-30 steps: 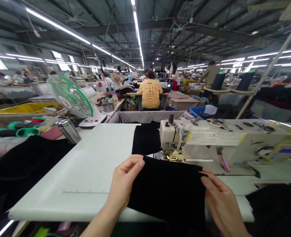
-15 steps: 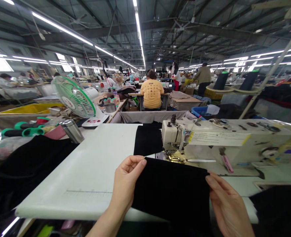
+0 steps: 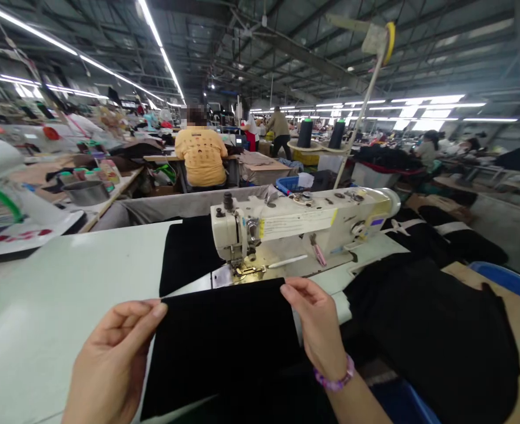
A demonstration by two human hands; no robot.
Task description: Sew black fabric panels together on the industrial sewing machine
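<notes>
A piece of black fabric [image 3: 224,341] is stretched between my two hands by its upper corners, in front of the sewing machine. My left hand [image 3: 113,353] pinches its left corner between thumb and fingers. The right corner is pinched by my right hand [image 3: 315,315], which has a beaded bracelet at the wrist. Just beyond the held edge are the needle area and brass-coloured plate of the sewing machine [image 3: 295,221]. Another black fabric piece [image 3: 186,250] lies on the table to the left of the machine head.
The pale tabletop [image 3: 78,288] extends left. A heap of black fabric [image 3: 436,335] lies at right, near a blue bin [image 3: 507,282]. Pink-handled snips [image 3: 318,252] rest against the machine. Thread cones [image 3: 304,134] stand behind it. A person in yellow [image 3: 201,153] sits ahead; a fan [image 3: 3,194] stands left.
My view has turned right, so the machine and table appear further left. Both hands still pinch the black fabric's corners, its top edge now tilting up to the right. More of the right-hand heap shows.
</notes>
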